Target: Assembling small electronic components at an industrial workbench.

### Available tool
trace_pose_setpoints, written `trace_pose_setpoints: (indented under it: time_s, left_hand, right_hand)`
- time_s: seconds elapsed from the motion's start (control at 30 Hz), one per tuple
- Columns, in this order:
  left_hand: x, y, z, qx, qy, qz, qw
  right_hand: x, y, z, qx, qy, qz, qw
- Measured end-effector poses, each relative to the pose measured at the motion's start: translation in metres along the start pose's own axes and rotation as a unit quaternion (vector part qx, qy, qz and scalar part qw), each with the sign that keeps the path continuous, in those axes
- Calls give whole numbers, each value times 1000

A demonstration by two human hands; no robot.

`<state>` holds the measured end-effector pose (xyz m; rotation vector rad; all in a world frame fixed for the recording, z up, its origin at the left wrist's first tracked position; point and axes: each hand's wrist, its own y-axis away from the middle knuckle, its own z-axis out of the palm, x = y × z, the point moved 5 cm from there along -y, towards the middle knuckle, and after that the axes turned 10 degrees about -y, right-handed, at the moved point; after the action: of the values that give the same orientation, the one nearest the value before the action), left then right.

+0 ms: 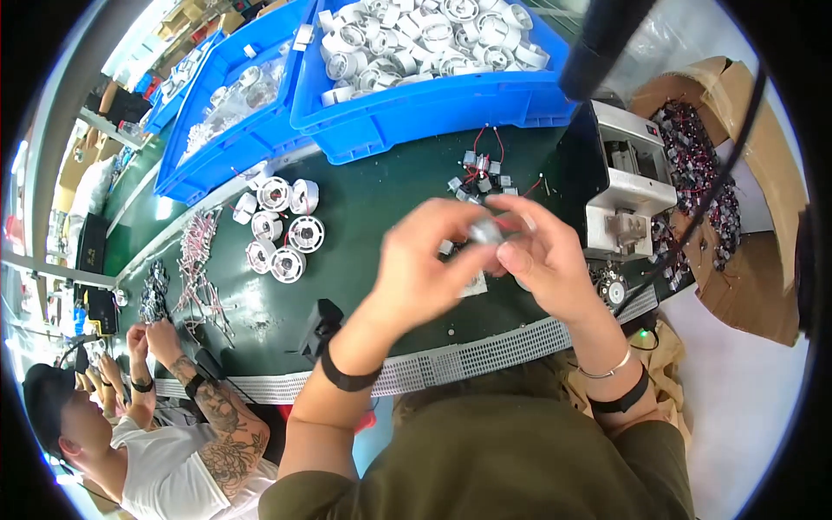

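Above the green table, my left hand (422, 262) is closed on a small silvery motor (485, 231), which is blurred. A bit of red wire shows beside it. My right hand (548, 260) faces it, fingers curled and thumb bent in close to the motor; whatever its fingertips grip is hidden. Just beyond the hands lies a loose pile of similar small motors (482, 169) with red wires. Left of my hands stands a group of round white housings (306, 233) with openings in their ends.
Blue bins (433, 100) of white parts stand at the back. A metal machine (620, 186) sits at the right, beside a cardboard box (763, 277) of wired motors. Wire bundles (199, 260) lie left. A co-worker (173, 433) handles wires there. A dark cable hangs at right.
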<state>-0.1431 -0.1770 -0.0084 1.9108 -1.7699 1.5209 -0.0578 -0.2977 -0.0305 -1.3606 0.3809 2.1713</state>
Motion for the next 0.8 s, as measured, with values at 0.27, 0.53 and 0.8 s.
trace_pose_setpoints:
  time_s: [0.27,0.53,0.8]
  left_hand:
    - [5,-77,-54,29,-194,55,979]
    - [-178,-177,-95,-226,-624,-140,734]
    - [-102,-139,-98,3,-310,-129,942]
  right_hand:
    - [-14,5,-36,72,46,-59,995]
    - [-9,17,-38,84,-10,-20,996]
    - [-27,44,-66,128,113,-92,981]
